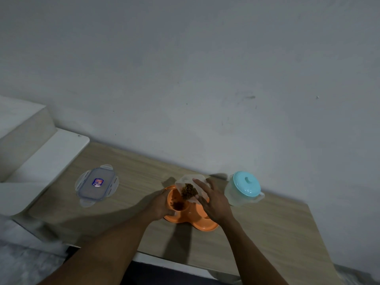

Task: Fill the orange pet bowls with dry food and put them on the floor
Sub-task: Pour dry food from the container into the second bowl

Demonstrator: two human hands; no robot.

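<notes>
Two joined bowls (185,218) at desk (267,233) middle, kibble (178,205) in the left one; left grip (161,204) clasping their left rim, right grip (213,200) grasping tilted tub (188,182) above.

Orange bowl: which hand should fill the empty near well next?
Right. The right hand holds the tilted food container over the orange bowl, close to that well; the left hand grips the bowl's left rim, probably steadying it.
</notes>
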